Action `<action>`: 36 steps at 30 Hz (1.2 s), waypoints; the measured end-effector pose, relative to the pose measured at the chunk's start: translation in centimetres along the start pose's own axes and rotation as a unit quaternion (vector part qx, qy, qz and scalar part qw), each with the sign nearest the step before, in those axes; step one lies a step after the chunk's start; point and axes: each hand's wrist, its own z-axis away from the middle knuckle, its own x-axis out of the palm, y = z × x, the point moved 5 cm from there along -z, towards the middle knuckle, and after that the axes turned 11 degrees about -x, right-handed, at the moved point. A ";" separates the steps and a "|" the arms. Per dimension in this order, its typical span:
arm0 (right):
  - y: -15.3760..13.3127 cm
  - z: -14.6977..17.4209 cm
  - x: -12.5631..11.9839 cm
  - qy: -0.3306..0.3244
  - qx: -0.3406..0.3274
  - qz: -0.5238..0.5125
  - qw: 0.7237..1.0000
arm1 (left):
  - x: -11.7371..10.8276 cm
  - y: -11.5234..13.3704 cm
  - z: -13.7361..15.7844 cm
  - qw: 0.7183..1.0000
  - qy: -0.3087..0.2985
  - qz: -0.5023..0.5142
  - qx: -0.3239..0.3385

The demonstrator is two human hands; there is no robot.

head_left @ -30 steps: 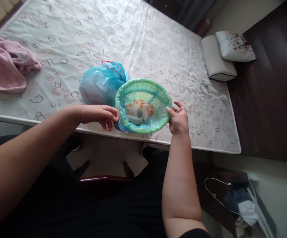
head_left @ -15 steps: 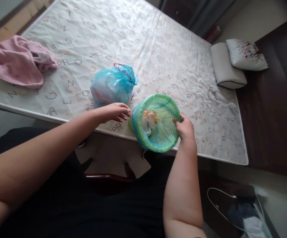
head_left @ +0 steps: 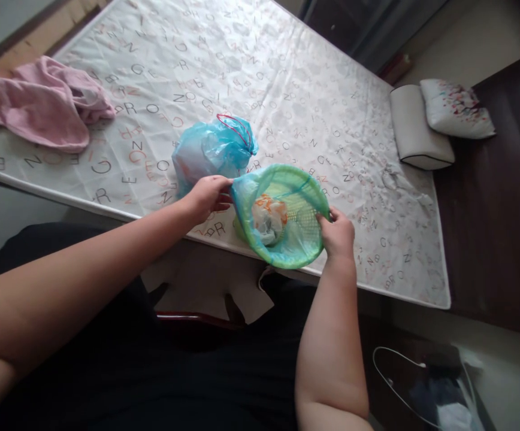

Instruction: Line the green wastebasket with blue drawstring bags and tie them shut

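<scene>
A green mesh waste basket (head_left: 318,185) rests tilted near the mattress's front edge, its mouth facing me. A thin blue bin liner (head_left: 244,194) lies inside it and folds over the rim. Crumpled white and orange plastic (head_left: 269,218) sits in the basket. My left hand (head_left: 210,197) pinches the liner at the left of the rim and pulls it outward. My right hand (head_left: 337,232) grips the basket's right rim, thumb inside. Just behind my left hand stands a filled blue plastic bag (head_left: 212,149), gathered at the top with a red drawstring.
A pink cloth (head_left: 48,108) lies at the left of the letter-printed mattress (head_left: 305,102). Beyond its right end are a beige bolster (head_left: 417,126) and a flowered cushion (head_left: 455,108). A chair (head_left: 197,317) is below the front edge; a white cable (head_left: 390,353) lies lower right.
My left hand has reached the basket's left rim and taken hold of the liner, drawing it out to the left. My right hand keeps its grip. The view has shifted slightly.
</scene>
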 end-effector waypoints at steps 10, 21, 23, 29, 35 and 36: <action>-7.0 0.5 0.1 0.040 -0.038 0.027 0.998 | 0.1 3.8 4.2 0.811 0.229 -0.397 0.363; -9.6 1.2 1.9 0.058 -0.021 0.028 0.998 | 2.7 2.5 5.7 0.619 0.187 -0.576 0.500; -9.6 1.2 2.0 0.062 -0.023 0.010 0.998 | 3.0 2.3 5.8 0.627 0.168 -0.582 0.490; -10.8 1.5 2.3 0.064 -0.024 -0.044 0.997 | 3.8 1.4 5.6 0.687 0.086 -0.589 0.416; -11.8 1.6 2.4 0.072 -0.029 -0.044 0.996 | 4.4 0.4 5.2 0.720 0.001 -0.578 0.384; -11.9 1.6 2.4 0.068 -0.027 -0.044 0.996 | 4.5 0.2 5.1 0.727 -0.016 -0.573 0.378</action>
